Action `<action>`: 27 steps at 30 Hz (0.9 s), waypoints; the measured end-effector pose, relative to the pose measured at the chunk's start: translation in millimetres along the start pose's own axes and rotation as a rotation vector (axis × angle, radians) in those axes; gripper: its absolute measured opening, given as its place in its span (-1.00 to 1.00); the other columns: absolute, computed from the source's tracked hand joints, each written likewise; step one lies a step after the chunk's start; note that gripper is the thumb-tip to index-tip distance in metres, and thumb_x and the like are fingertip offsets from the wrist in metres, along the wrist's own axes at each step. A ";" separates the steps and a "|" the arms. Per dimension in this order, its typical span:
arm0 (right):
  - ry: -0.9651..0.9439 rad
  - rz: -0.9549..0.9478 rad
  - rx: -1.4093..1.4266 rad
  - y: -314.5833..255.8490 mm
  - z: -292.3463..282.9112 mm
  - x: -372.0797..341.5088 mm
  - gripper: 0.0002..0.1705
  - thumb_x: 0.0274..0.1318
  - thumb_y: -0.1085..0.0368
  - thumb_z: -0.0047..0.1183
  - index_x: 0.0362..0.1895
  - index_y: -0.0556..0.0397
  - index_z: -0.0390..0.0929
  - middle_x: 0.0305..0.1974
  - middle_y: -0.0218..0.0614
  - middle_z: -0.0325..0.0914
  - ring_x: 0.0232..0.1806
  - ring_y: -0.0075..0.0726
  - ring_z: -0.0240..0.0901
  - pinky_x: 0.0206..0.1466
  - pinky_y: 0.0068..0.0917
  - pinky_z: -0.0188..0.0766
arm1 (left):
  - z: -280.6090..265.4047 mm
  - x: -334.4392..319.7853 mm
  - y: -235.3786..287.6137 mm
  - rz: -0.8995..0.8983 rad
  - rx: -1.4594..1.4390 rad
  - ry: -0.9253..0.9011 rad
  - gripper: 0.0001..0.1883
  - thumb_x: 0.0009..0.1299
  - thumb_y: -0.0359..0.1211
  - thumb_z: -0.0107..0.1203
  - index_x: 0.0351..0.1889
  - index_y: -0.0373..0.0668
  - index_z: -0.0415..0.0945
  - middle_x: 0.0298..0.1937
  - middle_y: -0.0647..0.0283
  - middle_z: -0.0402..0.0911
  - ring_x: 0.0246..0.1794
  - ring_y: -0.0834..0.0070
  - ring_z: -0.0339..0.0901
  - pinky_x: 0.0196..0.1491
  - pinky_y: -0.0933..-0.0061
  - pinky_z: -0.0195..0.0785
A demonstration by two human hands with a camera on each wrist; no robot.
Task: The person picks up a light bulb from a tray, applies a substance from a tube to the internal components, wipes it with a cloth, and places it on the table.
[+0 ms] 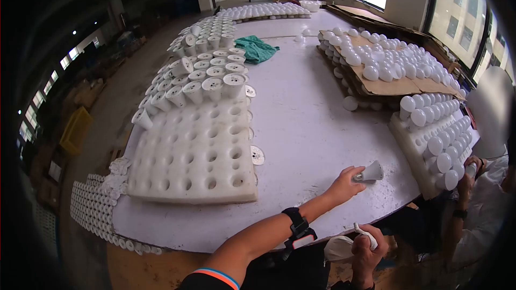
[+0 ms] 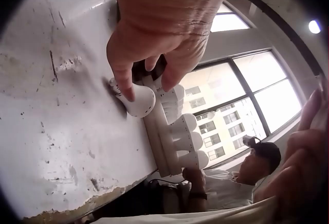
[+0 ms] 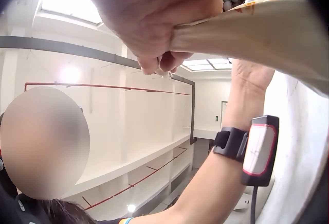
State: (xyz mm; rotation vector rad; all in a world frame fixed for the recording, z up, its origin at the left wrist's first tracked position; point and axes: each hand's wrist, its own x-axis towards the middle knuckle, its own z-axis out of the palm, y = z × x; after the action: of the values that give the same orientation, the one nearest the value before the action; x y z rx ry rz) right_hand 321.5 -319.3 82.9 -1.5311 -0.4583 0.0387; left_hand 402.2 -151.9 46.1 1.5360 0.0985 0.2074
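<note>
A white cone-shaped lamp piece (image 1: 373,171) is on the table, its wide end to the right; my left hand (image 1: 344,187) pinches its narrow end. From the left wrist view, the fingers of my left hand (image 2: 159,33) lie around the same lamp piece (image 2: 140,102), close to the tabletop. Nearer my body, my right hand (image 1: 370,252) grips a bunched whitish cloth or bag (image 1: 339,248). That material (image 3: 247,36) stretches rightward from my right hand (image 3: 159,18) in the right wrist view, and the curled fingertips show below.
A foam block (image 1: 193,153) with rows of holes stands left, white cups (image 1: 193,88) behind it. Round bulbs (image 1: 376,56) cover cardboard at the back right. Another foam tray (image 1: 419,145) holds bulbs beside a person (image 1: 484,209) at the right. A green cloth (image 1: 257,49) lies farther back.
</note>
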 end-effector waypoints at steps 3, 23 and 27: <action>0.014 0.008 -0.094 -0.5 10.2 4.4 -0.67 0.01 0.16 0.06 -0.29 0.20 0.45 -0.70 -0.50 0.29 -0.75 -0.71 0.14 -0.71 -0.75 -0.03 | -36.4 -39.8 62.6 -0.263 -0.054 -0.238 -0.57 0.27 -0.31 -0.02 0.11 -0.15 0.28 -0.03 0.14 0.41 -0.14 0.46 0.45 -0.14 0.53 0.35; -0.256 -0.044 -0.153 -35.3 60.0 5.1 -0.80 -0.05 0.42 0.03 -0.26 0.19 0.51 -0.57 -0.39 0.44 -0.62 -0.63 0.31 -0.57 -0.70 0.22 | -458.9 -210.1 97.7 0.085 -0.177 1.238 -0.62 0.01 -0.53 0.12 -0.20 -0.15 0.28 -0.33 0.26 0.45 -0.38 0.46 0.46 -0.34 0.43 0.37; -0.235 -0.316 -0.324 -54.8 66.8 1.8 -0.73 -0.22 0.56 0.03 -0.29 0.18 0.50 -0.54 -0.32 0.49 -0.55 -0.55 0.39 -0.46 -0.66 0.29 | -475.6 -203.2 87.7 0.118 -0.208 1.217 -0.72 0.02 -0.57 0.14 -0.30 -0.21 0.35 -0.43 0.29 0.51 -0.49 0.50 0.52 -0.54 0.68 0.32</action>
State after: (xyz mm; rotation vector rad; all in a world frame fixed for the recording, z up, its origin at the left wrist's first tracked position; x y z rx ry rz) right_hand 288.3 -258.4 134.4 -1.7609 -0.9256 -0.1069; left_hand 105.2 276.7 103.3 1.0207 0.9098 1.1860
